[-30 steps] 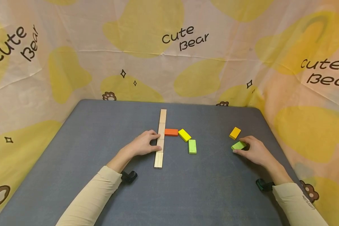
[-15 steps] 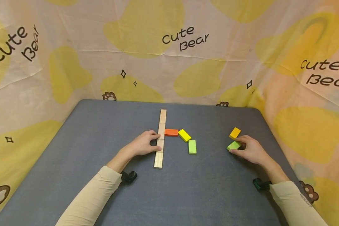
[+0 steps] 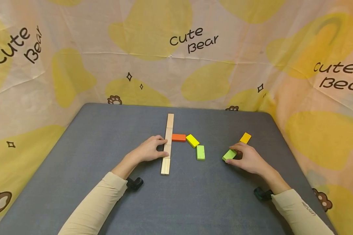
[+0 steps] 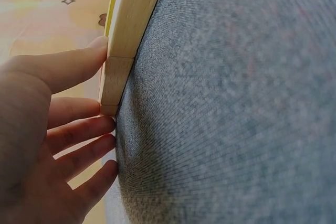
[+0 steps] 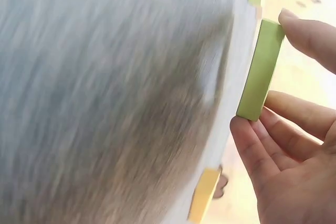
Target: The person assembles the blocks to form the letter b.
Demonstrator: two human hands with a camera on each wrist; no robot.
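My left hand (image 3: 148,149) rests its thumb and fingertips on a straight row of plain wooden blocks (image 3: 165,167). In the left wrist view its fingers lie fairly straight against the row's side (image 4: 137,14). Between thumb and fingertips, my right hand (image 3: 251,159) pinches a light green block (image 3: 229,155) at its ends, clear in the right wrist view as a long green block (image 5: 261,72). Touching the wooden row is a red-orange block (image 3: 178,138). A yellow block (image 3: 192,140), set at a slant, and another green block (image 3: 200,152) continue from it in a curve.
Behind the right hand lies an orange-yellow block (image 3: 245,137). Everything sits on a grey cloth-covered table (image 3: 176,202). A patterned curtain (image 3: 153,68) hangs along its back and sides.
My right hand has moved left with the green block in its fingers, away from the table's right edge. The left hand and the laid blocks stay put.
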